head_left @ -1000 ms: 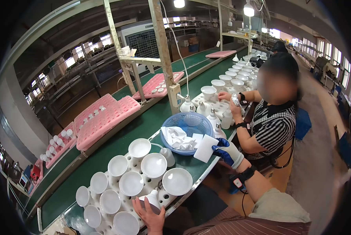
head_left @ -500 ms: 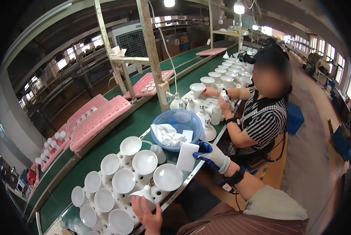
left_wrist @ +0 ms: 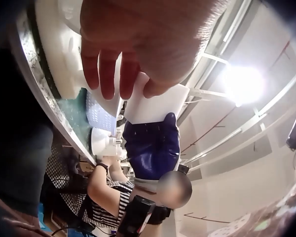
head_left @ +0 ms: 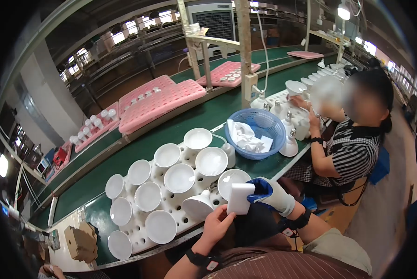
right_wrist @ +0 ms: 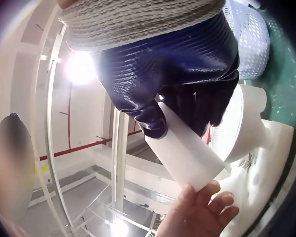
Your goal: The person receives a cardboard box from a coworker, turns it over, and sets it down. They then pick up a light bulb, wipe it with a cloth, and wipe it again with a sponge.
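Note:
My right hand (head_left: 274, 195), in a blue-coated knit glove, pinches a white rectangular foam block (head_left: 240, 197) between thumb and fingers. The bare left hand (head_left: 216, 226) grips the block's lower end with its thumb and fingertips, seen close up in the right wrist view. Just behind the left fingers, a white reflector bulb (head_left: 198, 207) leans on its side in a white tray with holes (head_left: 173, 211), its screw cap pointing up. Another bulb's round face (head_left: 231, 182) sits partly behind the foam block. Several more bulbs stand face up in the tray.
Beyond the tray is a blue plastic basket (head_left: 277, 151) holding white cloths, with a white bottle (head_left: 228, 156) beside it. Bulbs stand cap up near the basket. A person in a striped top (head_left: 357, 153) works at the right. Pink trays (head_left: 162, 114) lie across the green bench.
My left hand has left the bulb, now lying tilted in the tray, and taken hold of the foam block. The right hand has brought the block toward the left hand. The head view has shifted.

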